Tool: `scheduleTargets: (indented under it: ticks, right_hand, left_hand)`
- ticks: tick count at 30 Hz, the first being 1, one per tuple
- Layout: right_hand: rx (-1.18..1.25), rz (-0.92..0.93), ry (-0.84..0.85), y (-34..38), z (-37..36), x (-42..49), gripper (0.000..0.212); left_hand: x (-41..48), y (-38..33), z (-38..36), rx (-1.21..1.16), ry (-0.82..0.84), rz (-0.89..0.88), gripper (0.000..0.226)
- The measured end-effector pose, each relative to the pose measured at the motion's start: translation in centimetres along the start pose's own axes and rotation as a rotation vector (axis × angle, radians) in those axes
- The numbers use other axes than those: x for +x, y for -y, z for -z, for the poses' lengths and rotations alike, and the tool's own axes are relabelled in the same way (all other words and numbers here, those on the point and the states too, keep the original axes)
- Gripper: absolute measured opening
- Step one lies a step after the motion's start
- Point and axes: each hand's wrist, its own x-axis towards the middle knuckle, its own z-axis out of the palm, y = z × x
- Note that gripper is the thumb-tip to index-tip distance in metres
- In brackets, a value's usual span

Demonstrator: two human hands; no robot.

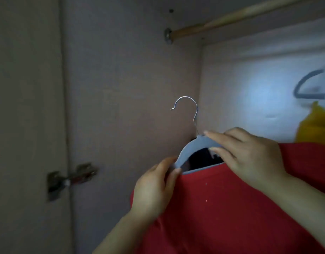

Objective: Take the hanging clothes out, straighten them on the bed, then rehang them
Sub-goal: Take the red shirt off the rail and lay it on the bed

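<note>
One red garment fills 5 o'clock on one blue hanger, its left tip pinched by the left hand, its right shoulder gripped by the right hand, below one wooden rod at 1 o'clock.

I am peering into a dim wardrobe; bluish glare is glowing at three o'clock, where edges are smearing.
</note>
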Motion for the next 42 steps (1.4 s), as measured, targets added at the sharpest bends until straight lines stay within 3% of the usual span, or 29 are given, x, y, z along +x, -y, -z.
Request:
scheduleTargets:
  ticks: [7, 13, 21, 30, 37, 42]
  right_hand:
    - [0.476, 0.179, -0.053, 12.5, -5.5, -2.4, 0.036]
    - [0.870, 0.264, -0.122, 27.1, -5.2, -2.0, 0.036]
    - [1.303, 0.465, -0.139, 47.6, 1.4, -0.6, 0.039]
    - [1.614, 0.602, -0.017, 71.5, 13.3, 0.9, 0.041]
    - [1.816, 0.704, 0.053, 85.1, 20.6, 1.7, 0.048]
    - [1.906, 0.793, 0.021, 93.9, 23.6, 2.7, 0.050]
  left_hand:
    - [-12.7, 4.1, 11.2, 0.312, -0.100, 0.252, 0.034]
    - [-22.9, 4.0, 23.0, 0.577, -0.272, 0.372, 0.028]
    - [-36.3, 0.8, 39.6, 0.962, -0.484, 0.552, 0.024]
    - [-51.2, -2.0, 57.0, 1.238, -0.693, 0.816, 0.029]
    - [-59.5, -3.8, 66.4, 1.435, -0.789, 0.966, 0.037]
    - [-63.8, -3.3, 71.4, 1.493, -0.875, 1.064, 0.025]
